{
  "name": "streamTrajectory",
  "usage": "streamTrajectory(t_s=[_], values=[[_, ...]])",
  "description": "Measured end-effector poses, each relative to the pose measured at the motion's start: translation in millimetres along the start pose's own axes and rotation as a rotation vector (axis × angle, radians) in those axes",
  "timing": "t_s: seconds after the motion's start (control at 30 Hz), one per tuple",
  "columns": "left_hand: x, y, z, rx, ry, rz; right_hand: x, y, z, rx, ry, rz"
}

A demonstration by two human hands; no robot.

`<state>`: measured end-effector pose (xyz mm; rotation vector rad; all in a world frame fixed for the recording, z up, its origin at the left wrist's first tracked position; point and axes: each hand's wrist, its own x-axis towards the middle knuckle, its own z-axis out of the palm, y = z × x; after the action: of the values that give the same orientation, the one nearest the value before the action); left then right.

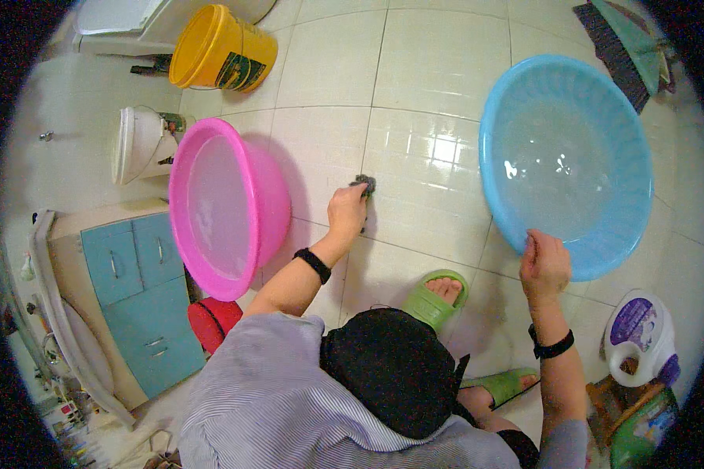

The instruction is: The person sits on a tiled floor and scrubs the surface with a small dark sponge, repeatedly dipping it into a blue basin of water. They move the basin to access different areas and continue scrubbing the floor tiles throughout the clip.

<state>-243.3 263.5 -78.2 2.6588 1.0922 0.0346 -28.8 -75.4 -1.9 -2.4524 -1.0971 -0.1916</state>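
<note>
Between two water-filled basins, my left hand (347,212) pinches a small dark crumpled cloth (364,185) over the tiled floor. The kind of cloth is not clear, and I cannot tell whether it touches the tiles. My right hand (544,265) has its fingers curled together at the near left rim of a blue plastic basin (613,258). Whether it grips that rim or only hovers in front of it cannot be made out. Cloudy water fills much of the blue basin. To the left, a pink plastic basin (273,205) also holds cloudy water.
A yellow bucket (258,55) and a white bucket (146,143) stand at the upper left. Below them is a blue-doored cabinet (146,316) beside a red container (214,319). A white detergent bottle (639,334) lies at right. Green slippers (434,302) are on my feet.
</note>
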Motion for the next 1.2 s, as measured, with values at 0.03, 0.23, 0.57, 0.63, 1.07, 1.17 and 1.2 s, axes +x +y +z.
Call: streamTrajectory(t_s=[0.03,0.23,0.57,0.63,1.07,1.17,1.2], values=[[6,-3,2,0.0,0.007,0.02,0,-1,1,0.0,0.024,-0.015],[116,9,16,0.042,0.16,0.095,5,-7,-6,-0.019,0.021,-0.041],[20,6,-2,0.04,-0.082,0.093,5,-3,-6,0.042,-0.008,-0.041],[28,7,-2,-0.001,0.023,0.177,4,-3,-4,0.014,0.058,-0.059],[44,-20,-16,0.039,-0.287,-0.04,5,-4,-6,-0.052,0.003,-0.093],[-22,-28,-11,0.016,-0.283,-0.108,3,-1,-4,-0.004,0.024,-0.085],[-32,-29,-6,0.015,-0.273,-0.132,3,-1,-4,-0.006,0.018,-0.084]])
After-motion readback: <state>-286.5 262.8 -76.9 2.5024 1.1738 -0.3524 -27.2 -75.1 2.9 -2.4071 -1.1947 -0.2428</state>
